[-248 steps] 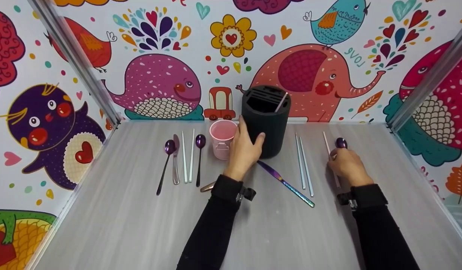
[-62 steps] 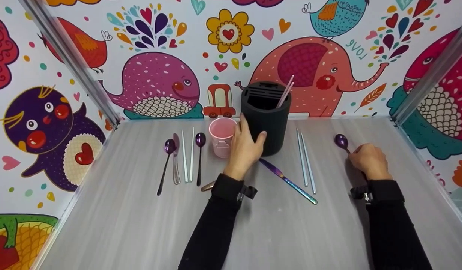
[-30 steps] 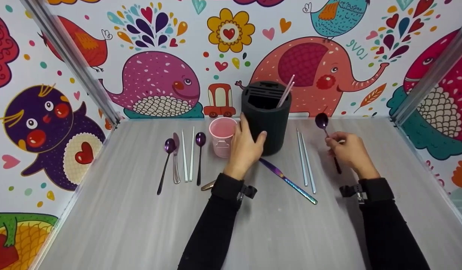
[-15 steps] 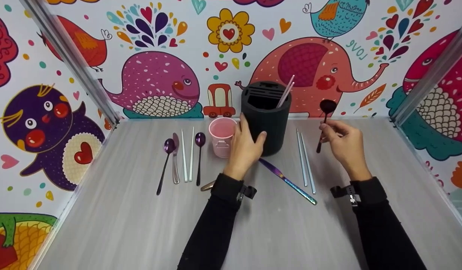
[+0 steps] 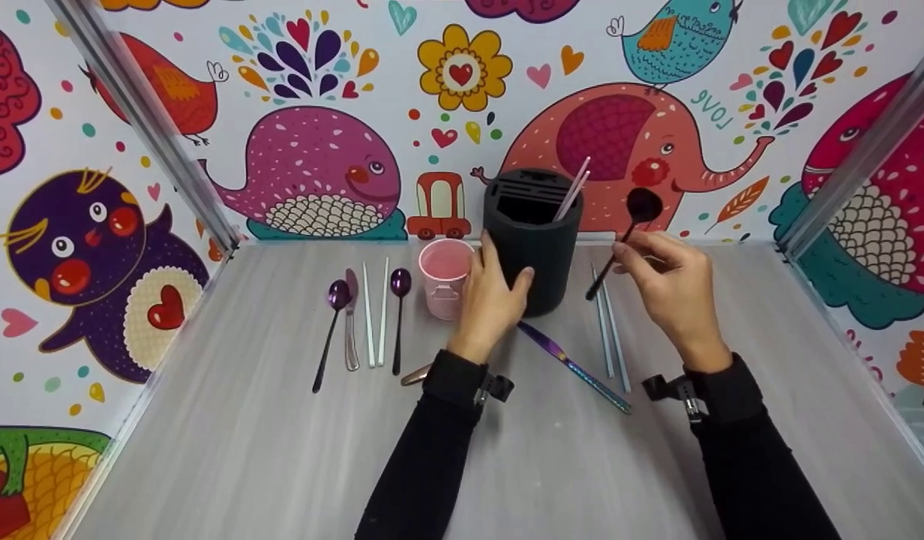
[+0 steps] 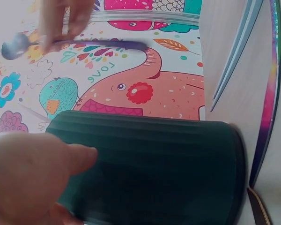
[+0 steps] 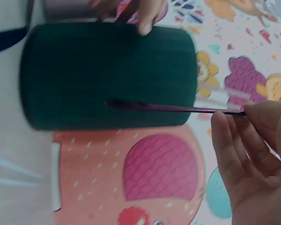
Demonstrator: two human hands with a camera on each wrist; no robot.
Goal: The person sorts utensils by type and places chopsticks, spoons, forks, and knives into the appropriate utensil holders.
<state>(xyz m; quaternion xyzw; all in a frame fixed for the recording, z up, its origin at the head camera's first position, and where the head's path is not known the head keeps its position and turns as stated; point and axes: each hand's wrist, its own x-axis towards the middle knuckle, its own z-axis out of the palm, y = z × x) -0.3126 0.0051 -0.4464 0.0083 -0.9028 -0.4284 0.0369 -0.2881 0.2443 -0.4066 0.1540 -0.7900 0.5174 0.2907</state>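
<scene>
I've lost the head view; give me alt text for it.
The right hand holds a dark spoon, bowl end up, beside a black holder gripped by the left hand. Two pink chopsticks stick out of the holder; a pink cup stands to its left, and more cutlery lies on the table.

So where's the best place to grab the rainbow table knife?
Probably by its glittery handle, from above on the near right side. The rainbow table knife lies slanted, its handle end pointing away from the dark utensil holder, while its blade runs close to the holder's base.
</scene>
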